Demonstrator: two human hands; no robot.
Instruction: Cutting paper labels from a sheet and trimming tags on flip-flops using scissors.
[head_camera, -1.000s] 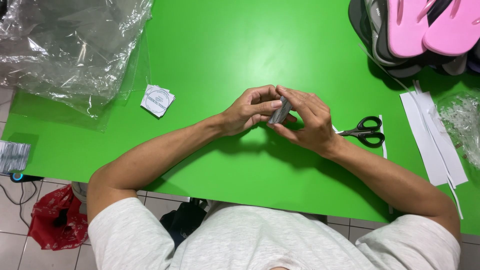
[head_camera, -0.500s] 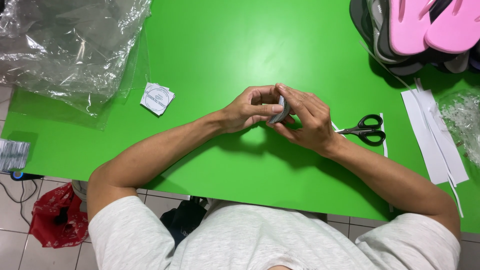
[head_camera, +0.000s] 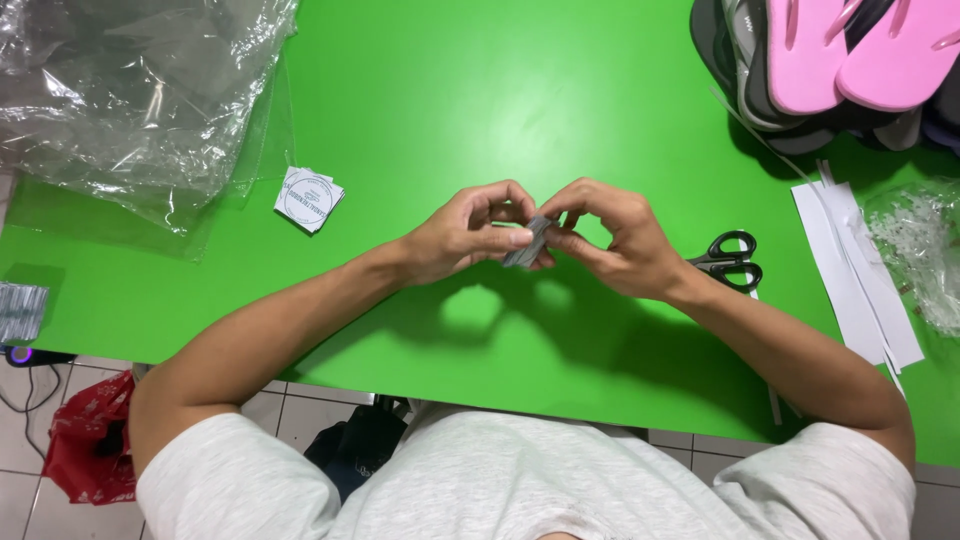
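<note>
Over the middle of the green table (head_camera: 480, 100), my left hand (head_camera: 465, 235) and my right hand (head_camera: 615, 240) meet. Between their fingertips is a small flat grey piece (head_camera: 527, 243), tilted, pinched from both sides. Both forearms rest low across the table's near edge. Most of the grey piece is hidden by my fingers.
Black-handled scissors (head_camera: 730, 260) lie just right of my right wrist. A small stack of white square labels (head_camera: 309, 198) sits to the left. Crumpled clear plastic bags (head_camera: 130, 95) fill the far left. Pink and grey flip-flops (head_camera: 830, 55) are piled far right, with white paper strips (head_camera: 850, 270) below.
My hands have stayed together at the same spot. The fingers shifted slightly on the grey piece, which now tilts a little flatter between them.
</note>
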